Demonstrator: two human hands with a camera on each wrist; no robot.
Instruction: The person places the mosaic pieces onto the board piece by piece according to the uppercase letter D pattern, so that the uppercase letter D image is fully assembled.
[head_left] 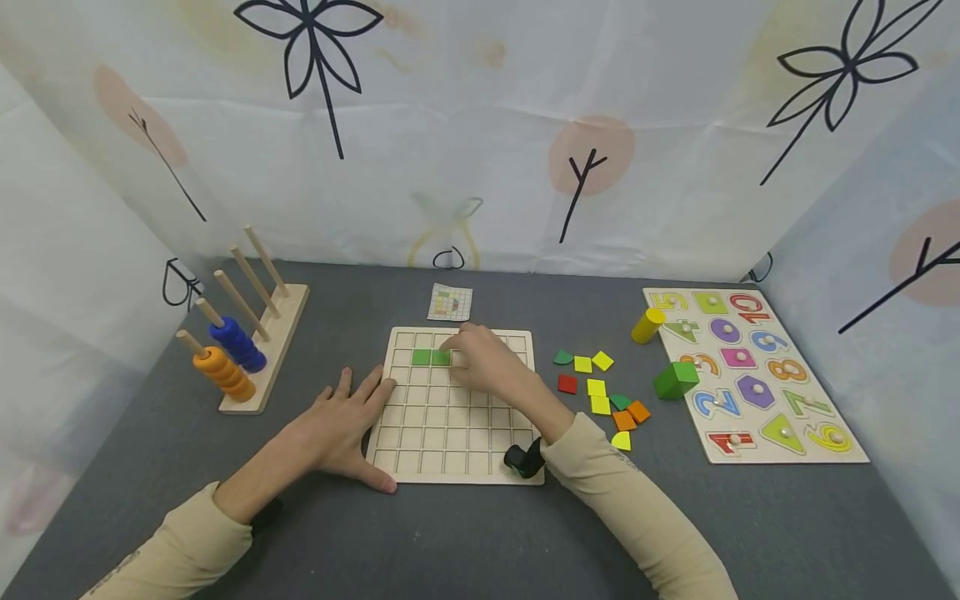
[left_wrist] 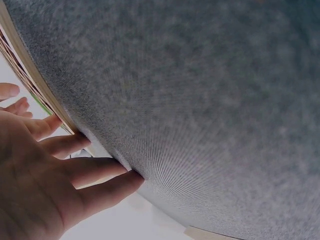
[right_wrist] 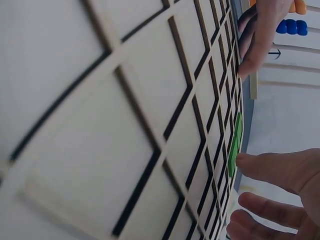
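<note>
A wooden grid board (head_left: 450,454) lies flat on the grey table, with green square tiles (head_left: 422,357) side by side in its upper left cells. My right hand (head_left: 489,362) reaches over the board, its fingertips at the right-hand green tile. In the right wrist view the thumb (right_wrist: 265,167) touches the end of the green tiles (right_wrist: 235,145), while the other fingers stand apart from it. Spread fingers of my left hand (head_left: 341,433) rest along the board's left edge. The left wrist view shows that hand's palm (left_wrist: 35,185) and its fingertips at the board edge and table.
Loose yellow, orange, red and green pieces (head_left: 596,388) lie right of the board. Beyond it is a small printed card (head_left: 450,302). A peg stand (head_left: 288,321) with orange and blue rings is at left. A number puzzle (head_left: 738,329), green cube (head_left: 677,380) and yellow cylinder (head_left: 647,326) are at right.
</note>
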